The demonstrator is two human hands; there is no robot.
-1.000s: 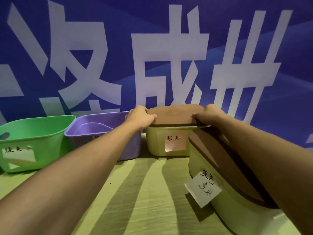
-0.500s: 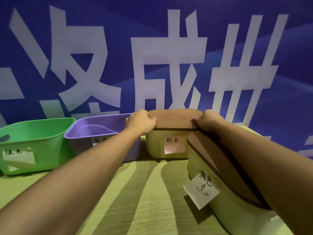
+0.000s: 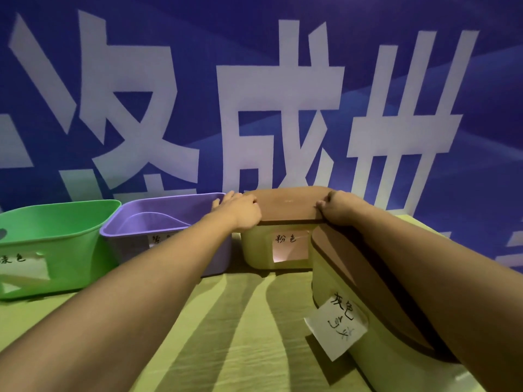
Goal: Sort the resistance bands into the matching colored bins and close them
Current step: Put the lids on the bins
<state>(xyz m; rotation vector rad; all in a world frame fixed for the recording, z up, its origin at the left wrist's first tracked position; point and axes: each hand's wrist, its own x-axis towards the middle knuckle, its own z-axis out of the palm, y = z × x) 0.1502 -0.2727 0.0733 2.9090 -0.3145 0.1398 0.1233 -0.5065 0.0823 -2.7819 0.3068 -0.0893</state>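
A brown lid (image 3: 288, 204) lies flat on the cream bin (image 3: 256, 250) labelled with a pink note, at the back centre. My left hand (image 3: 240, 209) grips the lid's left edge and my right hand (image 3: 339, 209) grips its right edge. A second cream bin (image 3: 376, 360) with a brown lid (image 3: 365, 281) and a white note stands at the near right, under my right forearm. The purple bin (image 3: 158, 219) and the green bin (image 3: 53, 244) stand open to the left. No resistance bands are visible.
A blue banner with large white characters (image 3: 283, 108) rises right behind the bins. The bins stand on a yellow-green tabletop (image 3: 226, 335), with striped shadows across its middle.
The lid has come down from a slight tilt to lie level on the cream bin. Both hands stay on its edges; the view has shifted slightly.
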